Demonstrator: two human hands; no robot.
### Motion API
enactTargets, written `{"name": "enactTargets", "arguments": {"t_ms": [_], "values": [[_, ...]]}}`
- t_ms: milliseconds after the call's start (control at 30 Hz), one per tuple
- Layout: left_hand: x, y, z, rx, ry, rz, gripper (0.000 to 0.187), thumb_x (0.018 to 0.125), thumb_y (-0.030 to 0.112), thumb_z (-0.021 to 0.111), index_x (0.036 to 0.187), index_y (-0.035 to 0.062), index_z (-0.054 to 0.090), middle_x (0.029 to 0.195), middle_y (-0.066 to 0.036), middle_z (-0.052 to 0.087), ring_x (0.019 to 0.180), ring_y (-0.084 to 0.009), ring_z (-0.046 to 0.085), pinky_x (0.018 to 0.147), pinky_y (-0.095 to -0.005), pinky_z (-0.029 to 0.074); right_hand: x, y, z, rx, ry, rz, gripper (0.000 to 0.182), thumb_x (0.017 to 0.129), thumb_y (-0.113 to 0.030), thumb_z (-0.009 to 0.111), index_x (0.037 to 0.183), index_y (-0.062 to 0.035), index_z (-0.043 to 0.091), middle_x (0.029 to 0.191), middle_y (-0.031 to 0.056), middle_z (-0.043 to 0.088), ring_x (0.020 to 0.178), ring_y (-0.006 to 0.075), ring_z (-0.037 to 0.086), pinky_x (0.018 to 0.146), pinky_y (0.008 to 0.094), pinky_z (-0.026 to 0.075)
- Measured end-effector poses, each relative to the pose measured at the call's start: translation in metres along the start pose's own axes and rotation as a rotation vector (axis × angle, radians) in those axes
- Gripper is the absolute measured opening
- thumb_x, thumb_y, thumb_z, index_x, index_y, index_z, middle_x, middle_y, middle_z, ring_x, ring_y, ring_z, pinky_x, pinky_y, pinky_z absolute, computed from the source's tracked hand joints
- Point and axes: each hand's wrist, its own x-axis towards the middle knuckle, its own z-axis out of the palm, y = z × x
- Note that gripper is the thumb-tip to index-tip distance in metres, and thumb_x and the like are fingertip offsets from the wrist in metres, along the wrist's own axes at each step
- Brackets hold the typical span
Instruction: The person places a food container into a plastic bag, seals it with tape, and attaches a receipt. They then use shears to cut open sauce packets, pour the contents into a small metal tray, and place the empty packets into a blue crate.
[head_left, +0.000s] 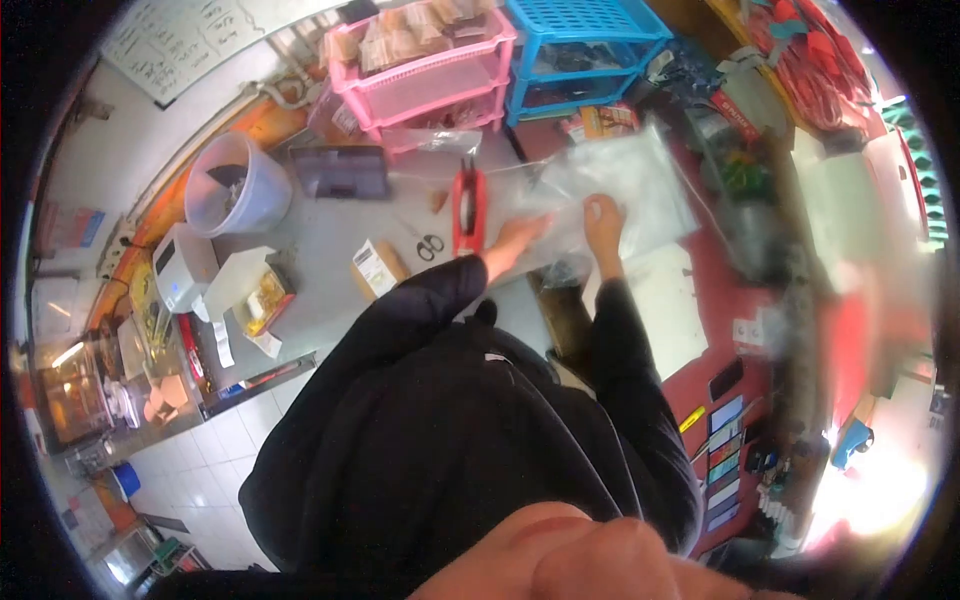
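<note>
Clear plastic bags (640, 190) lie in a pile at the upper middle of the workbench. My right hand (604, 228) is at the pile's near left part, its fingers pressed together on the plastic. My left hand (515, 245) reaches over the plastic's left end; its fingers are smeared by motion. Close to the left wrist stands a red tool (468, 210). Black scissors (430, 247) and a small box with a white label (378, 268) lie further left. White sheets (665, 310) are under and in front of the plastic.
Pink (430, 95) and blue (585, 60) drawer racks stand at the back. To the left are a translucent bucket (238, 190), a dark case (340, 172) and an open carton (255, 290). Several phones (725, 440) lie on the red surface (715, 290) at right.
</note>
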Motion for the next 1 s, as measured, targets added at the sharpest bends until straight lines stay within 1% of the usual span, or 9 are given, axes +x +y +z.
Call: {"name": "enactTargets", "arguments": {"t_ms": [233,400,467,600,667,767,833,900,1000], "values": [[0.052,0.003,0.023,-0.158,0.125,-0.067,0.033,0.071,0.024,0.077,0.089,0.0022,0.061,0.075,-0.002,0.056,0.057,-0.0097,0.050,0.048,-0.0233,0.036,-0.012,-0.051,-0.019,0.038,0.020,-0.121,0.024,0.077,-0.019,0.060,0.101,-0.0159,0.056,0.097,0.0037,0.060,0.101,0.0251,0.055,0.102,0.0610,0.015],[0.055,-0.001,0.008,-0.182,0.135,-0.072,0.028,0.072,0.022,0.076,0.086,0.0041,0.059,0.073,-0.002,0.055,0.057,-0.0091,0.049,0.047,-0.0244,0.036,-0.009,-0.015,-0.008,-0.464,-0.353,-0.108,0.029,0.080,-0.017,0.055,0.108,-0.0143,0.056,0.105,0.0037,0.061,0.106,0.0246,0.054,0.094,0.0745,0.004],[0.044,0.005,-0.007,-0.234,0.089,-0.085,0.028,0.072,0.021,0.076,0.087,0.0040,0.059,0.074,-0.002,0.055,0.057,-0.0102,0.050,0.047,-0.0248,0.037,-0.006,0.015,-0.004,-0.610,-0.300,-0.126,0.026,0.081,-0.017,0.051,0.106,-0.0122,0.059,0.107,0.0043,0.061,0.105,0.0244,0.055,0.096,0.0730,0.006],[0.024,0.026,-0.071,-0.400,0.141,0.216,0.025,0.074,0.016,0.072,0.093,0.0063,0.058,0.087,-0.004,0.061,0.061,-0.0088,0.052,0.048,-0.0233,0.039,0.022,0.089,-0.002,-0.899,-0.281,0.113,0.027,0.083,-0.016,0.044,0.098,-0.0088,0.065,0.112,0.0067,0.060,0.107,0.0231,0.053,0.101,0.0640,0.016],[-0.017,0.076,-0.097,-0.529,0.327,0.189,0.026,0.075,0.013,0.070,0.097,0.0077,0.057,0.087,-0.002,0.061,0.061,-0.0087,0.053,0.048,-0.0225,0.040,0.025,0.113,-0.008,-0.993,0.111,0.249,0.027,0.083,-0.018,0.045,0.098,-0.0093,0.067,0.120,0.0103,0.055,0.116,0.0258,0.047,0.102,0.0542,0.023],[-0.049,0.108,-0.154,-0.426,0.542,0.499,0.039,0.073,0.011,0.072,0.105,0.0069,0.051,0.083,0.000,0.054,0.066,-0.0102,0.052,0.057,-0.0238,0.044,0.041,0.093,-0.004,-1.015,-0.039,0.415,0.033,0.082,-0.020,0.048,0.110,-0.0094,0.062,0.131,0.0148,0.044,0.123,0.0287,0.040,0.099,0.0510,0.028],[-0.061,0.126,-0.155,-0.353,0.643,0.639,0.046,0.071,0.010,0.074,0.108,0.0052,0.048,0.086,-0.001,0.051,0.070,-0.0120,0.052,0.062,-0.0255,0.045,0.047,0.081,0.011,-0.861,-0.165,0.539,0.038,0.082,-0.022,0.049,0.117,-0.0093,0.056,0.133,0.0176,0.041,0.124,0.0299,0.038,0.099,0.0514,0.029],[-0.061,0.134,-0.143,0.205,1.143,1.143,0.052,0.071,0.013,0.075,0.111,0.0033,0.043,0.096,-0.004,0.046,0.089,-0.0141,0.048,0.074,-0.0279,0.042,0.047,0.045,0.019,-0.588,-0.342,0.692,0.059,0.080,-0.025,0.053,0.135,-0.0109,0.035,0.134,0.0236,0.036,0.126,0.0340,0.034,0.098,0.0538,0.029],[-0.052,0.131,-0.111,0.385,0.979,1.156,0.055,0.073,0.020,0.075,0.112,0.0015,0.040,0.108,-0.008,0.043,0.101,-0.0164,0.042,0.083,-0.0303,0.038,0.030,-0.026,0.014,-0.263,-0.283,0.559,0.076,0.077,-0.036,0.060,0.141,-0.0167,0.024,0.138,0.0258,0.030,0.132,0.0395,0.020,0.096,0.0658,0.020]]}}
